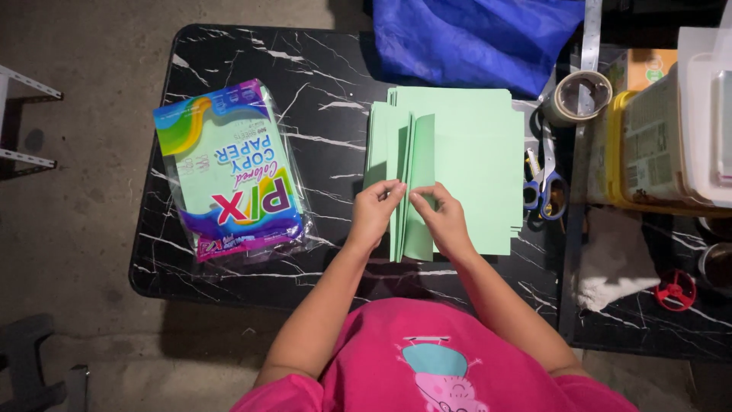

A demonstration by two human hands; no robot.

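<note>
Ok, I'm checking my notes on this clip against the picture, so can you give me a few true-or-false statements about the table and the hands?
1. Both hands, left hand and right hand, pinch folds in the green paper. True.
2. The paper pack lies to the right of the green paper. False: it lies to its left.
3. The scissors are in the right hand. False: they lie on the table, right of the green paper.
4. A tape roll sits beyond the scissors. True.
5. The blue bag covers the pack. False: it lies at the table's far edge, apart from the pack.
</note>
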